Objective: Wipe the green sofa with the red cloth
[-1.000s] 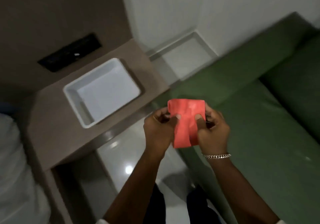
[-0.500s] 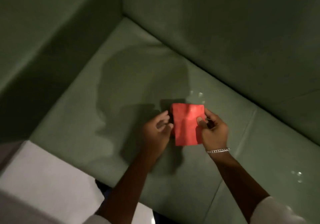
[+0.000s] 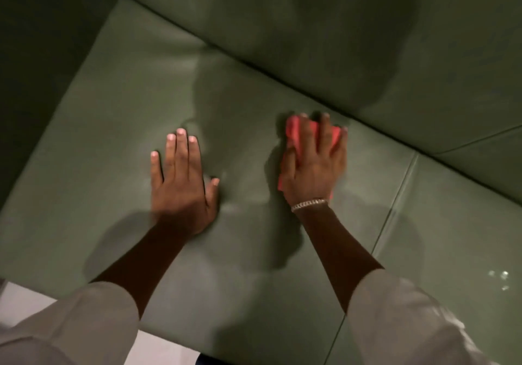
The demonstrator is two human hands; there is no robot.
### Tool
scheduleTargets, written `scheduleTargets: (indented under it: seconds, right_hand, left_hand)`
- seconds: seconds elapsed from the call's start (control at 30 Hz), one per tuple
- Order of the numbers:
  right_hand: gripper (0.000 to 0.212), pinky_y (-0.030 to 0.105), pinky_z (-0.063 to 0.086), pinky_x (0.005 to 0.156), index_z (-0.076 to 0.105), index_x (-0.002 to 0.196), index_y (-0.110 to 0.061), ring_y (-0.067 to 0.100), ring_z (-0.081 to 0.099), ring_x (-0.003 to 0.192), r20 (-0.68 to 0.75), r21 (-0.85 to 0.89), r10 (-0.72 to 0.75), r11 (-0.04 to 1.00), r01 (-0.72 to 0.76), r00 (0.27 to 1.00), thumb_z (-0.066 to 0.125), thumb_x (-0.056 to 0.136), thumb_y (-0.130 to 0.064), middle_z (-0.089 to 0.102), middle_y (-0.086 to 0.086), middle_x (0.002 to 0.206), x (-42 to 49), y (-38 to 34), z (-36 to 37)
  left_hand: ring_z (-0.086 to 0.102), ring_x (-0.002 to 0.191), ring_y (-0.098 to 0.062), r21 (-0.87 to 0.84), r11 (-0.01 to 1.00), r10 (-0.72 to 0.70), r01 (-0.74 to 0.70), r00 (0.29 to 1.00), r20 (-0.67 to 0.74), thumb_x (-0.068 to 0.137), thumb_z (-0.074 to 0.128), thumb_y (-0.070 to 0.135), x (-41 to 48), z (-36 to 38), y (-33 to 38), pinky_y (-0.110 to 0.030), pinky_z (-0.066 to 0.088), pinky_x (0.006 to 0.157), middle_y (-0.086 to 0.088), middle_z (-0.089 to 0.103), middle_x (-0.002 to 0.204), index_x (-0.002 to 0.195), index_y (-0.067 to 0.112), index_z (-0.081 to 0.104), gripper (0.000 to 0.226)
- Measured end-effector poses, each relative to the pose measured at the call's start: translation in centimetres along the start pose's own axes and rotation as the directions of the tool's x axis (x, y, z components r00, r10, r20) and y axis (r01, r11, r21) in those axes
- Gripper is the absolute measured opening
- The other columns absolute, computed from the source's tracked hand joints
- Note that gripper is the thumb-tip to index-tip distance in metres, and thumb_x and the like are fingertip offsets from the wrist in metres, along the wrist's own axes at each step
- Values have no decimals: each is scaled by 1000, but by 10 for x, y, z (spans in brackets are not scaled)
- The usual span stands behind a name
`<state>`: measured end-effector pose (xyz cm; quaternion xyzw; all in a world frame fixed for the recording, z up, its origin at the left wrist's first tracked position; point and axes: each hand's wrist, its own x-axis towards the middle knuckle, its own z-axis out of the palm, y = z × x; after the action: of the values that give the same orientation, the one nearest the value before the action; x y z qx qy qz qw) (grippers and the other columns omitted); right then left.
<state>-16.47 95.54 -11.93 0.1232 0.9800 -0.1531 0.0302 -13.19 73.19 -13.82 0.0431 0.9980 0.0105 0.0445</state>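
The green sofa [image 3: 118, 127] fills almost the whole head view, its seat cushion below me and the backrest across the top. My right hand [image 3: 313, 167] lies flat on the folded red cloth [image 3: 293, 130], pressing it onto the seat close to the backrest; red edges show past my fingers and beside my wrist. A chain bracelet circles that wrist. My left hand [image 3: 183, 181] rests palm down on the bare seat to the left of the cloth, fingers spread, holding nothing.
A seam [image 3: 395, 206] divides this seat cushion from the one on the right. The sofa's armrest [image 3: 34, 54] rises dark at the left. Pale floor [image 3: 17, 305] shows at the bottom left below the seat's front edge.
Both hands held the folded cloth in the air above the seat. Now my right hand presses it onto the cushion, and my left hand has let go and lies flat on the sofa.
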Motion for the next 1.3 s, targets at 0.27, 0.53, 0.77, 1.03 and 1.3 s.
scheduleTargets:
  seconds: [0.27, 0.53, 0.77, 1.03, 1.3]
  right_hand:
    - [59, 68, 29, 115, 33, 152, -34, 51, 16, 149, 22, -14, 80, 997, -80, 997, 41, 95, -48, 26, 9, 165, -28, 11, -9]
    - [58, 62, 25, 119, 35, 151, -37, 46, 20, 150, 111, -105, -417, 898, 428, 902, 39, 95, -54, 31, 6, 164, -38, 6, 0]
    - [61, 69, 25, 117, 29, 153, -32, 53, 14, 149, 56, -136, -30, 990, 37, 998, 35, 97, -52, 23, 13, 166, -95, 156, -45]
    - [62, 66, 27, 117, 36, 152, -25, 52, 20, 148, -16, -109, 283, 953, -283, 959, 35, 94, -47, 28, 18, 163, -227, 327, -86]
    - [62, 59, 24, 119, 31, 152, -32, 46, 17, 151, -44, -122, -62, 991, 56, 997, 34, 93, -49, 31, 11, 163, -190, 388, -94]
  left_hand:
    - [10, 154, -33, -14, 1000, 8, -8, 999, -44, 94, 29, 45, -1, -3, 0, -54, 13, 124, -20, 14, 165, 155, 3, 8, 77]
    - [5, 154, -34, -64, 998, -10, 14, 998, 60, 97, 22, 45, -2, -14, 8, -57, 7, 123, -19, 9, 166, 155, 2, 9, 73]
    - [8, 154, -36, -132, 981, 155, -142, 984, 92, 94, 30, 51, -47, -11, 125, -60, 7, 122, -22, 10, 165, 154, 2, 11, 80]
    - [7, 154, -35, -167, 887, 453, -431, 883, 122, 96, 28, 51, -114, -1, 301, -61, 9, 122, -21, 9, 165, 155, 1, 11, 78]
    - [3, 154, -35, -36, 899, 437, -436, 892, 113, 92, 31, 54, -97, 6, 384, -61, 3, 122, -21, 7, 165, 154, 1, 8, 85]
